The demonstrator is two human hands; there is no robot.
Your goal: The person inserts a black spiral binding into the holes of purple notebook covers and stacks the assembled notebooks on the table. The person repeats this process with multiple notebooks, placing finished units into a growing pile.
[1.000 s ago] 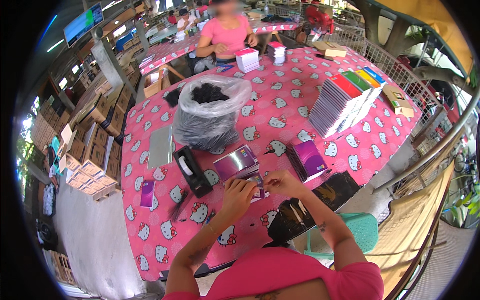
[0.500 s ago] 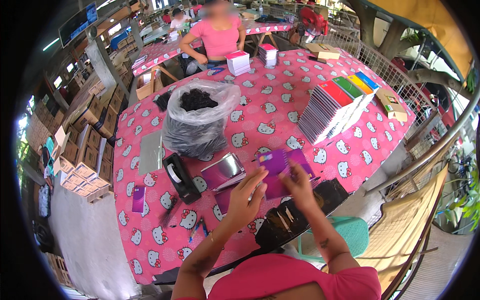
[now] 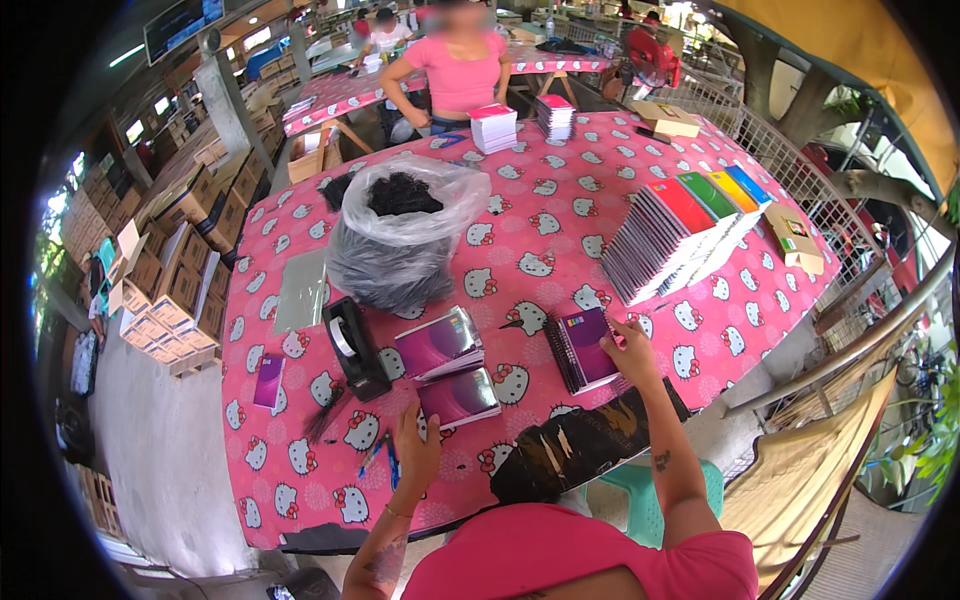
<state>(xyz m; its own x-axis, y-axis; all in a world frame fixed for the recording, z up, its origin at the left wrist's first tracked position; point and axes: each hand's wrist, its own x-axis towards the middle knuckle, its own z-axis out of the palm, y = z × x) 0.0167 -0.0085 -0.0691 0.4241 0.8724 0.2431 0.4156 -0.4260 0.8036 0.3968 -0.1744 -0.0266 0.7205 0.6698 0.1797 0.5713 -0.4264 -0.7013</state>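
My right hand (image 3: 630,352) grips the right edge of a purple spiral notebook (image 3: 585,335), which lies on a small pile of similar notebooks with black coils along their left side. My left hand (image 3: 417,445) rests its fingertips at the lower left edge of a stack of glossy purple booklets (image 3: 458,398), fingers apart. Just beyond lies another stack of purple booklets (image 3: 440,342), touching or nearly touching the nearer one. No coil shows on either booklet stack.
A black tape dispenser (image 3: 357,350) stands left of the booklets, behind pens (image 3: 392,462) and loose black bristles (image 3: 325,415). Beyond sits a clear bag (image 3: 395,255) of black coils. Tall notebook stacks (image 3: 660,245) stand right. Another person (image 3: 462,75) stands across the table.
My hands have moved apart: the right set the purple notebook onto the pile at right, and the left drew back to the near booklet stack. The view has shifted slightly.
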